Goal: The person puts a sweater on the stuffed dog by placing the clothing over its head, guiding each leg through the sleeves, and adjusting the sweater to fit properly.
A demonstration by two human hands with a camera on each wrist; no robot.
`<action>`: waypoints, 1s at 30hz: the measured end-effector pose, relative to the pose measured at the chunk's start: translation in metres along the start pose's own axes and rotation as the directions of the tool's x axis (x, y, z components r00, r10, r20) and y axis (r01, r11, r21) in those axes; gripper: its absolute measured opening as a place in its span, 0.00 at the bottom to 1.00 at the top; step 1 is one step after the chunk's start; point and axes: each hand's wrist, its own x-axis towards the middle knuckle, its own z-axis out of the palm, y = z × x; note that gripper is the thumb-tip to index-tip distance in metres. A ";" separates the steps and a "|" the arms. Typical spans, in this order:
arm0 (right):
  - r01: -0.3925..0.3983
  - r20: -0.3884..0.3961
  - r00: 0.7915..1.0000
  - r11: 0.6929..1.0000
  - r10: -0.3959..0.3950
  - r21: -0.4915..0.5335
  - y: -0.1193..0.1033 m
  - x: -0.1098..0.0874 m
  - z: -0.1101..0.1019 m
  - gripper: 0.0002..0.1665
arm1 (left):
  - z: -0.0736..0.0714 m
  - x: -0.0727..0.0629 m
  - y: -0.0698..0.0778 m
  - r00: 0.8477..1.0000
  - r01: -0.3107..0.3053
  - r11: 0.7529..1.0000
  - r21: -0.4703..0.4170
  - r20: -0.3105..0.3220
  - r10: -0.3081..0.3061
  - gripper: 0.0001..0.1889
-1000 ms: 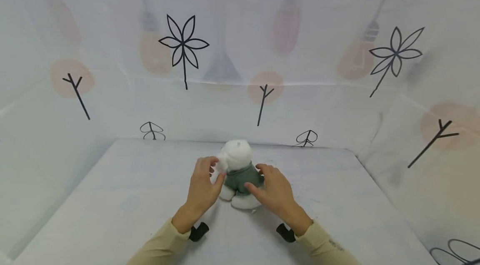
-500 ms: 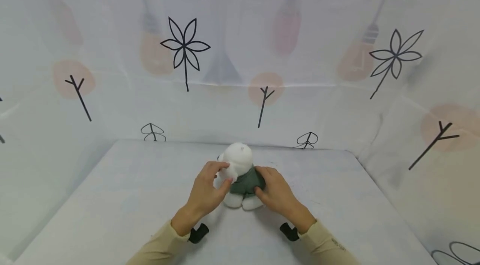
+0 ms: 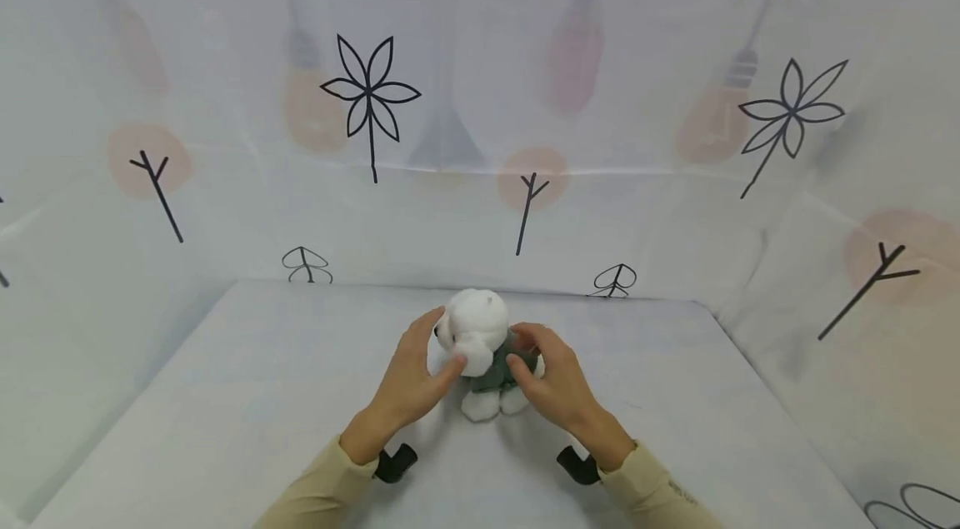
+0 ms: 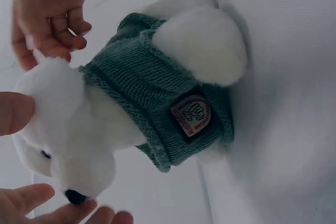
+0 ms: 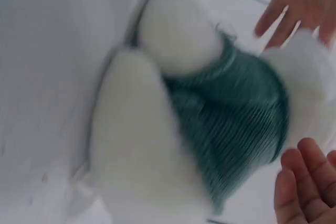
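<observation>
A white plush dog (image 3: 478, 321) in a green knitted sweater (image 4: 131, 72) sits upright on the white table, its black nose (image 4: 75, 196) towards the left. On the sweater is a dark patch (image 4: 190, 115) with lettering. My left hand (image 3: 408, 383) holds the head, its thumb (image 4: 14, 113) on the white fur and its fingers by the nose. Close to the sweater on the other side is my right hand (image 3: 558, 383), fingers loosely bent. In the right wrist view, the right fingers (image 5: 310, 182) show a small gap from the sweater.
The white table (image 3: 225, 412) meets a pale curtain (image 3: 450, 212) printed with flowers and trees at the back and sides. A black strap piece (image 3: 395, 463) shows at the left wrist, another (image 3: 577, 465) at the right wrist.
The plush dog has turned and shifted slightly right, so its ear and muzzle side now show towards me. My right hand has moved slightly right and its fingers have loosened from the sweater.
</observation>
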 end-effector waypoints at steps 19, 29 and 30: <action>-0.034 0.061 0.998 0.998 0.030 0.062 0.007 -0.003 0.003 0.40 | 0.010 -0.010 0.012 0.997 0.044 0.989 -0.144 0.077 -0.033 0.28; -0.061 -0.068 0.996 0.998 0.060 -0.013 0.005 0.000 -0.005 0.31 | 0.003 0.003 0.000 0.998 -0.001 0.995 -0.097 -0.060 -0.005 0.19; -0.063 -0.077 0.995 0.998 0.062 -0.016 0.002 0.001 -0.006 0.29 | 0.001 0.005 -0.003 0.999 0.006 0.996 -0.087 -0.046 -0.010 0.22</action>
